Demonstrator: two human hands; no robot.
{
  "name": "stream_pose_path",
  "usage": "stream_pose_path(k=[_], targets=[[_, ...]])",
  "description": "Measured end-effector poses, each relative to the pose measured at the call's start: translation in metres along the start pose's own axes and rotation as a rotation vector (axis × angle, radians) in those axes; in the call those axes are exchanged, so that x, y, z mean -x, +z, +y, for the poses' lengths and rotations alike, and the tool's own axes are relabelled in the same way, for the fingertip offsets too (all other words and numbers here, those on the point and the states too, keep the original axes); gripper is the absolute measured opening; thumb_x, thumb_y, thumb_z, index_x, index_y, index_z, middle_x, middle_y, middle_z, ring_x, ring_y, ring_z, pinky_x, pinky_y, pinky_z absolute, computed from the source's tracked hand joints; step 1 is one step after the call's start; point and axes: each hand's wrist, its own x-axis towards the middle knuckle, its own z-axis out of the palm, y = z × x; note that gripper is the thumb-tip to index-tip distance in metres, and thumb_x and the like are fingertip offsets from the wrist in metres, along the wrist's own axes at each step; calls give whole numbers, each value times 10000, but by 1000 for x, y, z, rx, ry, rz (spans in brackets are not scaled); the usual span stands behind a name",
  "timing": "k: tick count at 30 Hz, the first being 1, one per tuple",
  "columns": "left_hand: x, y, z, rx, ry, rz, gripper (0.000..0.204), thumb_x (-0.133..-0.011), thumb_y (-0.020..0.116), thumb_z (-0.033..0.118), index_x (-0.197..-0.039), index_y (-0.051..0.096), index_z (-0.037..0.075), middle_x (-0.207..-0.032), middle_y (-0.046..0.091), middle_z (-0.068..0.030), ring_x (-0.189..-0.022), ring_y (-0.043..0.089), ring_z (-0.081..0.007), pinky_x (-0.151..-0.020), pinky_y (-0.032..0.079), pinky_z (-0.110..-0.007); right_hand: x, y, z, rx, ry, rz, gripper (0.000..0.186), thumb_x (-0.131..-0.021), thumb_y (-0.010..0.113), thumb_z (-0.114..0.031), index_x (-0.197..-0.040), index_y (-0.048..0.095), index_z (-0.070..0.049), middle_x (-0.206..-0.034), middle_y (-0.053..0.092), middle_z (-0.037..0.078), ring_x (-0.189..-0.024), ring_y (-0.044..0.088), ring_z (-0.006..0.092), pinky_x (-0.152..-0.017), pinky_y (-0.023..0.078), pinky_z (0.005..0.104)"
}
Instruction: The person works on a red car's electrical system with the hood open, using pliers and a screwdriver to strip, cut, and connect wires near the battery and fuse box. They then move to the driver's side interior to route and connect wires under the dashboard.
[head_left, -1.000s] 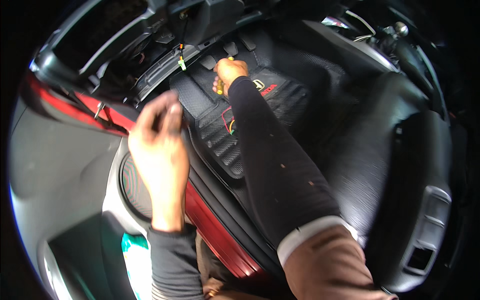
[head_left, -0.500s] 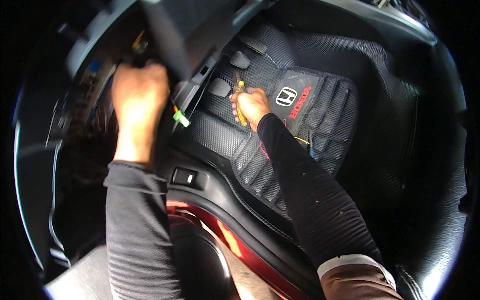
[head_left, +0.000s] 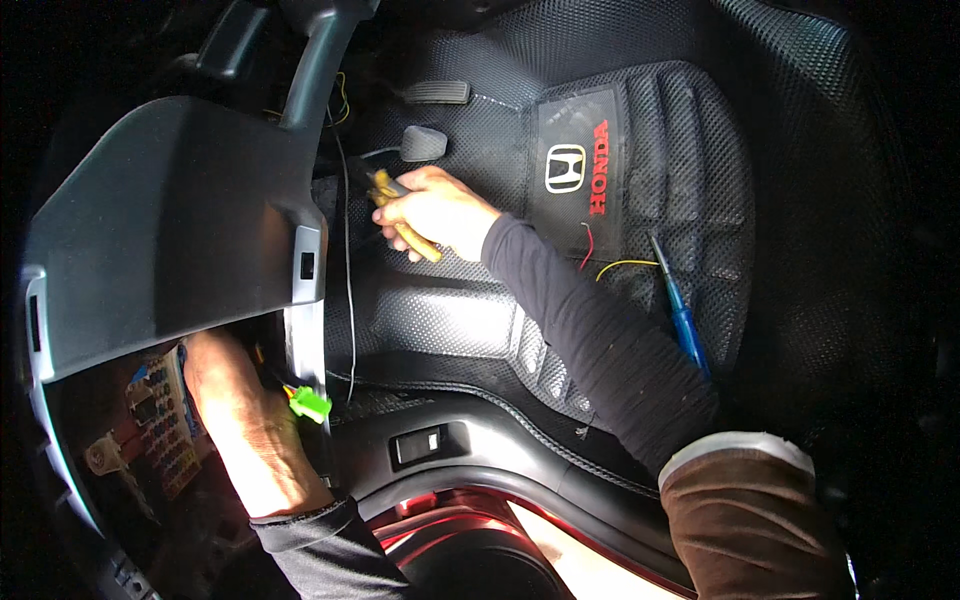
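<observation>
My left hand point(head_left: 225, 380) reaches up under the dark dashboard panel point(head_left: 170, 230), beside a fuse box point(head_left: 170, 420) with rows of coloured fuses. Its fingers are hidden behind the panel's lower edge, so what they touch does not show. A green plug connector point(head_left: 310, 404) hangs on wires just right of that wrist. Over the floor mat my right hand point(head_left: 445, 208) is closed around yellow-handled pliers point(head_left: 415, 238). The pliers' jaws point away toward the dark footwell and are hard to make out.
Pedals point(head_left: 423, 143) stand beyond the pliers. On the ribbed black floor mat point(head_left: 695, 170) lie a blue pen-like tool point(head_left: 680, 315), a yellow wire point(head_left: 625, 263) and a red wire piece point(head_left: 588, 245). A thin grey cable point(head_left: 348, 270) runs down beside the dashboard. The door sill carries a switch point(head_left: 418, 447).
The view has shifted. My left hand, seen blurred in front of the opening before, now sits with its fingers out of sight behind the panel. The right hand still grips the pliers.
</observation>
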Motion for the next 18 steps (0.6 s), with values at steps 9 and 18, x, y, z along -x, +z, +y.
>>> stream_pose_path(k=[9,18], targets=[[22,0,-2,-124,332,112,477,-975,603,267,-1279,643,-99,-1214,694,-198,-1094,644,-279,-1027,464,-418,-45,36,11,35,-35,-34,304,-940,690,-94,-1183,638,80,-917,688,129,-766,702,198,-578,618,321],[34,12,-5,-197,455,234,456,-975,600,259,-1256,645,-98,-1200,683,-210,-1086,641,-281,-1020,468,-427,-44,21,16,-150,-45,56,236,-916,724,-124,-1070,656,41,-859,642,75,-703,662,161,-529,571,289]])
